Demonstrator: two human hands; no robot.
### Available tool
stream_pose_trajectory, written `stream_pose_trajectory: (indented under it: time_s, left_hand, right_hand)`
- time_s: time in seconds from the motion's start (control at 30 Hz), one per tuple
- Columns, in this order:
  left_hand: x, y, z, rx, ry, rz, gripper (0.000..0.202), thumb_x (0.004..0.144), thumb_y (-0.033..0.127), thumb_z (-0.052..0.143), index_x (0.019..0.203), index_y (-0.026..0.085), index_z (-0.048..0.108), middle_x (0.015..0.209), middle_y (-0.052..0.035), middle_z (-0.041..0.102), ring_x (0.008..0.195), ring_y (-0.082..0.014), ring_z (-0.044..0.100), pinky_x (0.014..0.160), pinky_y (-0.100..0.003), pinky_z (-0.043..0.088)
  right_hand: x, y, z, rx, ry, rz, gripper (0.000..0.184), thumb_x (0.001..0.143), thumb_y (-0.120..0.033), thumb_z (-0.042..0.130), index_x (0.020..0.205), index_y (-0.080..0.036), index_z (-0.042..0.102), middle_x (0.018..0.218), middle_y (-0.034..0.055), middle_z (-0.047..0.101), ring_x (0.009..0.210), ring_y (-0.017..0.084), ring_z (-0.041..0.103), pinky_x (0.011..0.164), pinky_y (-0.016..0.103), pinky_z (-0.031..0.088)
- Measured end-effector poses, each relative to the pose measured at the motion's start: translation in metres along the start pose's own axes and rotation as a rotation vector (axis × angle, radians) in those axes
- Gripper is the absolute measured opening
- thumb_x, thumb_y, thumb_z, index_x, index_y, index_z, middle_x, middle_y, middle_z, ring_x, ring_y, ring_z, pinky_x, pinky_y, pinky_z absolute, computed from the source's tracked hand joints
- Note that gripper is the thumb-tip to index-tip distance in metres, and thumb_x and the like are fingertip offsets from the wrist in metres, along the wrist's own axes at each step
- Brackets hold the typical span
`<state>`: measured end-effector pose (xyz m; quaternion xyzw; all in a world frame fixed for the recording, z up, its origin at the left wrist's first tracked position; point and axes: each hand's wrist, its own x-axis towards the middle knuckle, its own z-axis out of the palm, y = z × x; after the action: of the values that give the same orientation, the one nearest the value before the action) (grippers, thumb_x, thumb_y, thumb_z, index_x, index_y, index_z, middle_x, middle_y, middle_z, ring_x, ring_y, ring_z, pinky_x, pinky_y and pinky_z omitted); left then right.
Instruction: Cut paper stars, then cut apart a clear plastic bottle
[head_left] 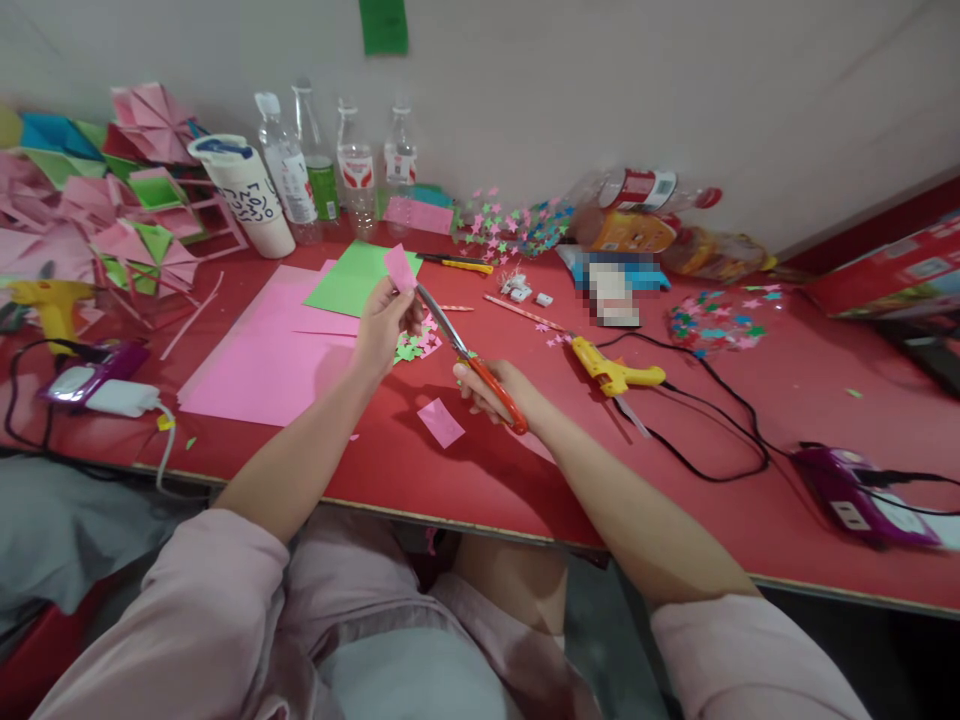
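Note:
Between the fingers of my left hand (384, 325) is a small piece of pink paper (400, 268), raised above the table. My right hand (499, 390) grips a pair of scissors (491, 378) with orange-red handles, its blades pointing up and left to the lower edge of that paper. Whether the blades touch the paper I cannot tell. A pink paper rectangle (441, 423) lies on the red table below my hands. Behind my hands are small green and pink paper stars (416, 345). Larger pink sheets (255, 350) and a green sheet (349, 278) lie to the left.
Yellow glue guns (615, 368) with black cables lie at right and far left. Several plastic bottles (356, 170) and a white cup (244, 195) stand along the wall. Folded paper shapes (150, 125) crowd the back left. A yellow utility knife (469, 264) lies behind my hands.

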<state>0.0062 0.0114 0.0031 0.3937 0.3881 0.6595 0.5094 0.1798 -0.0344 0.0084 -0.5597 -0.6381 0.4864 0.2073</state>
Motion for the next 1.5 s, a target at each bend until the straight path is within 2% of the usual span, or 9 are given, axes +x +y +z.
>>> stream_pose_trajectory:
  time_s: [0.1, 0.23, 0.47, 0.73, 0.9, 1.17, 1.33, 1.5]
  left_hand:
    - [0.0003, -0.0006, -0.0013, 0.0, -0.012, 0.012, 0.018, 0.087, 0.017, 0.056, 0.07, 0.019, 0.052, 0.048, 0.0063, 0.053, 0.037, -0.0035, 0.046, 0.039, -0.017, 0.033]
    - [0.0012, -0.0015, -0.0036, 0.028, -0.037, 0.063, 0.019, 0.086, 0.014, 0.053, 0.069, 0.019, 0.051, 0.046, 0.006, 0.053, 0.037, -0.0044, 0.046, 0.039, -0.018, 0.033]
    - [0.0013, -0.0019, -0.0049, 0.085, -0.039, 0.072, 0.019, 0.086, 0.013, 0.052, 0.068, 0.019, 0.049, 0.047, 0.006, 0.053, 0.037, -0.0046, 0.046, 0.04, -0.018, 0.033]
    - [0.0004, -0.005, -0.0034, 0.077, -0.002, 0.095, 0.019, 0.085, 0.011, 0.048, 0.068, 0.019, 0.048, 0.046, 0.0069, 0.052, 0.036, -0.0042, 0.046, 0.039, -0.017, 0.033]
    - [0.0008, -0.0048, -0.0029, 0.078, -0.017, 0.087, 0.02, 0.084, 0.008, 0.045, 0.067, 0.018, 0.048, 0.045, 0.0071, 0.052, 0.035, -0.004, 0.046, 0.038, -0.016, 0.034]
    - [-0.0001, -0.0016, -0.0012, 0.058, 0.018, 0.044, 0.023, 0.085, 0.007, 0.045, 0.065, 0.018, 0.048, 0.044, 0.0066, 0.051, 0.034, -0.0039, 0.045, 0.036, -0.016, 0.033]
    - [0.0004, -0.001, -0.0017, 0.062, 0.007, 0.041, 0.022, 0.084, 0.006, 0.045, 0.066, 0.018, 0.049, 0.043, 0.0068, 0.051, 0.033, -0.004, 0.045, 0.036, -0.016, 0.033]
    - [-0.0002, -0.0015, -0.002, 0.063, -0.005, 0.043, 0.02, 0.084, 0.007, 0.045, 0.067, 0.018, 0.05, 0.043, 0.0068, 0.051, 0.034, -0.0041, 0.045, 0.036, -0.016, 0.034]
  right_hand:
    - [0.0001, 0.0001, -0.0007, -0.011, -0.005, -0.001, 0.041, 0.087, -0.051, 0.059, 0.066, -0.017, 0.053, 0.052, -0.0013, 0.053, 0.038, 0.006, 0.048, 0.034, 0.017, 0.035]
    - [-0.0001, -0.0012, -0.0003, -0.042, 0.003, 0.019, 0.041, 0.084, -0.052, 0.062, 0.065, -0.016, 0.053, 0.051, -0.0016, 0.051, 0.04, 0.008, 0.053, 0.032, 0.016, 0.034]
    - [0.0008, -0.0024, -0.0005, -0.062, 0.013, 0.055, 0.043, 0.084, -0.052, 0.061, 0.064, -0.016, 0.053, 0.061, 0.0013, 0.057, 0.04, 0.008, 0.053, 0.03, 0.017, 0.032]
    - [-0.0008, -0.005, -0.0024, -0.087, -0.005, 0.055, 0.043, 0.082, -0.056, 0.062, 0.068, -0.017, 0.053, 0.044, -0.0047, 0.045, 0.036, 0.008, 0.047, 0.032, 0.018, 0.034]
    - [-0.0013, -0.0055, -0.0027, -0.084, -0.014, 0.055, 0.043, 0.084, -0.056, 0.059, 0.067, -0.018, 0.051, 0.042, -0.006, 0.042, 0.036, 0.008, 0.047, 0.033, 0.018, 0.034]
    - [0.0018, -0.0008, -0.0039, -0.111, -0.003, 0.034, 0.044, 0.081, -0.059, 0.062, 0.07, -0.017, 0.054, 0.061, 0.0, 0.057, 0.04, 0.007, 0.05, 0.032, 0.018, 0.035]
    - [0.0012, -0.0009, -0.0032, -0.104, 0.005, 0.038, 0.044, 0.082, -0.059, 0.061, 0.069, -0.017, 0.054, 0.057, -0.0007, 0.055, 0.039, 0.007, 0.05, 0.032, 0.018, 0.034]
    - [0.0019, -0.0036, -0.0039, -0.103, 0.017, 0.104, 0.043, 0.082, -0.056, 0.062, 0.07, -0.016, 0.055, 0.058, 0.0, 0.055, 0.04, 0.008, 0.051, 0.032, 0.018, 0.035]
